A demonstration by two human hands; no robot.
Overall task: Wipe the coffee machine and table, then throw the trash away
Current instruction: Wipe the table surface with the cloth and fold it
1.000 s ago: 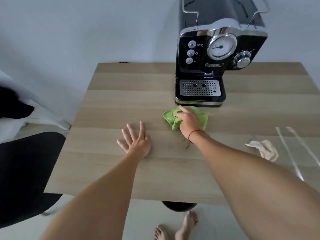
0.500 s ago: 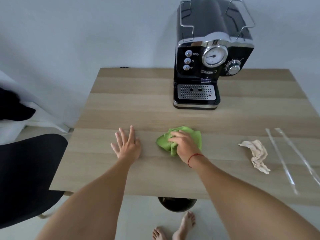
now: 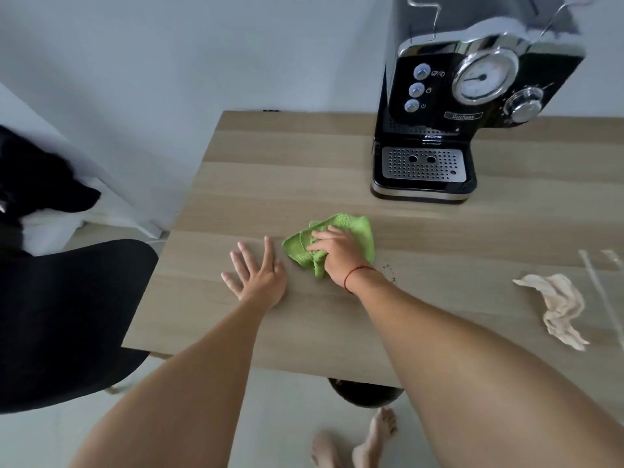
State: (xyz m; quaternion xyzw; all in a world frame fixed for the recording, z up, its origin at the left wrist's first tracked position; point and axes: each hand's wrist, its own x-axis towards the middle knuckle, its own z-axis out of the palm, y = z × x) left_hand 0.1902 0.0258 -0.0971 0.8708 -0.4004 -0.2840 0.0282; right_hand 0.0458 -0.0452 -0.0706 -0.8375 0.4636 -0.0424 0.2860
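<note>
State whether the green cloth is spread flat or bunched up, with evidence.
Bunched up: the green cloth shows crumpled folds and overlapping layers under the right hand, which grips it on the table.

Matt wood-grain table point(image 3: 236, 184), fuzzy green cloth point(image 3: 354, 228), glossy black coffee machine point(image 3: 422, 130) with a perforated metal tray point(image 3: 422, 167).

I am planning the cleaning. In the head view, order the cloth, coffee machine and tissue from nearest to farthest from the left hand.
1. The cloth, just right of the left hand.
2. The coffee machine, back right.
3. The tissue, far right.
</note>
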